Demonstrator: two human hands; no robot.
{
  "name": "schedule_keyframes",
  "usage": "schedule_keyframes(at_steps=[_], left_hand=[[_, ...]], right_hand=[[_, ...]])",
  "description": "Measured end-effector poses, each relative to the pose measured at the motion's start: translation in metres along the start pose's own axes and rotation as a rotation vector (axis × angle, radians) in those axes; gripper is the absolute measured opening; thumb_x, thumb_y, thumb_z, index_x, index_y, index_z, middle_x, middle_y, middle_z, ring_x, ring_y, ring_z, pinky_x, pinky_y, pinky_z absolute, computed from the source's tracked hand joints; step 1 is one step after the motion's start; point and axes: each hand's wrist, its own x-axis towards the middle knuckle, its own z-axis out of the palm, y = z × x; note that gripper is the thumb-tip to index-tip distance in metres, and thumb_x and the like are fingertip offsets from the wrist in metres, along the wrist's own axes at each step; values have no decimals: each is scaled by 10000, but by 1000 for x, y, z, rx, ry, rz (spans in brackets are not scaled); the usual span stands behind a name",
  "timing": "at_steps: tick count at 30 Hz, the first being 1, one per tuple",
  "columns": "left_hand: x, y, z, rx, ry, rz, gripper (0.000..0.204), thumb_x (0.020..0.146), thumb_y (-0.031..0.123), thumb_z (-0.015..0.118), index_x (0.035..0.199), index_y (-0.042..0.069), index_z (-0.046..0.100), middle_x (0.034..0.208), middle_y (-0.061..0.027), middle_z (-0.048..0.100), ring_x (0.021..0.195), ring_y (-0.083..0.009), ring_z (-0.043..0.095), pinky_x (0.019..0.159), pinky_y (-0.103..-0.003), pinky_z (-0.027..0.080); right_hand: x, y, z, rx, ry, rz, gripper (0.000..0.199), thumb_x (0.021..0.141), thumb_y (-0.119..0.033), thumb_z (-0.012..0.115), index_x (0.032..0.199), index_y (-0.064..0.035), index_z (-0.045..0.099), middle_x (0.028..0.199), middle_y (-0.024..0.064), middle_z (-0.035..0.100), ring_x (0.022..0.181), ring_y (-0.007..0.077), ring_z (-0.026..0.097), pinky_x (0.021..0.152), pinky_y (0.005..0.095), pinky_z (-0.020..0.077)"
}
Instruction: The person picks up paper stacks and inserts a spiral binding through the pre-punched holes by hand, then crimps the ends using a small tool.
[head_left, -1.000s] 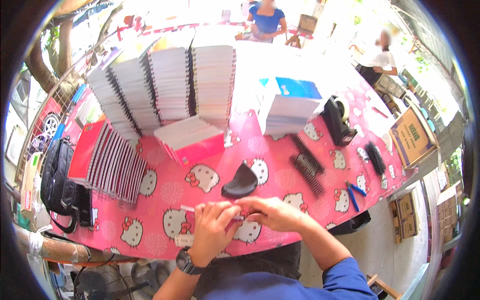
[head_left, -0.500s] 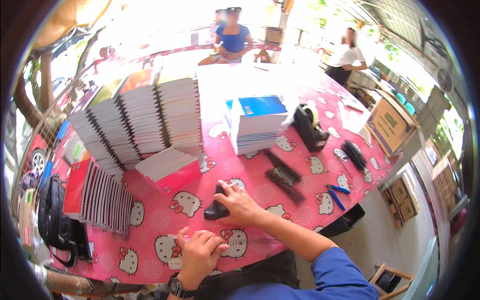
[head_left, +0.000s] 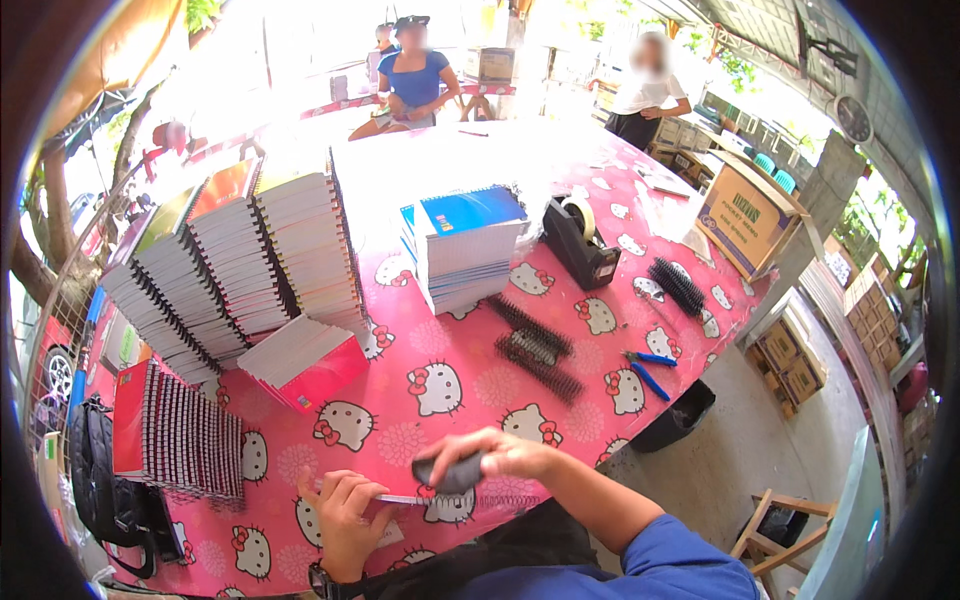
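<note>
Right hand (head_left: 490,455) shifted toward edge, perhaps gripping tool (head_left: 450,473)

harsh daylight glare blowing out the far tabletop (head_left: 440,150), heavy fisheye bending, dark vignetted rim

Materials as I see them, table centre taken as the dial:

- Tablecloth (head_left: 470,370): glossy pink plastic sheet, smooth, cartoon print.
- Notebook stacks (head_left: 240,260), 10 o'clock: matt paper pages, black wire spirals, glossy card covers.
- Blue-covered stack (head_left: 465,245), 12 o'clock: paper, shiny cover.
- Binding combs (head_left: 535,350), 3 o'clock: black, ridged, look like plastic.
- Tape dispenser (head_left: 580,245), 1 o'clock: black matt plastic.
- Cardboard box (head_left: 745,215), 2 o'clock: brown, matt.
- My right hand (head_left: 500,455), 6 o'clock: a dark matt tool (head_left: 450,472).
- My left hand (head_left: 345,520), 7 o'clock: a thin wire spiral (head_left: 400,498).
</note>
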Motion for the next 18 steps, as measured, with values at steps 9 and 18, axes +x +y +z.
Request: schedule_keyframes(at_steps=[9,18], left_hand=[[4,0,3,50,-44,33,243,573,212,779,744,161,613,740,28,573,826,-174,548,1014,-473,197],[-3,-1,4,-75,213,-87,620,557,240,838,1092,131,546,897,-7,583,891,-209,549,1018,-454,246]], right_hand=[[12,0,6,-183,-63,22,445,796,-426,647,1046,-58,660,1189,174,565,1182,293,460,993,410,330],[35,-2,1,-852,140,191,415,793,-428,659,1033,-89,651,1155,187,561,1201,315,445,981,421,361]])
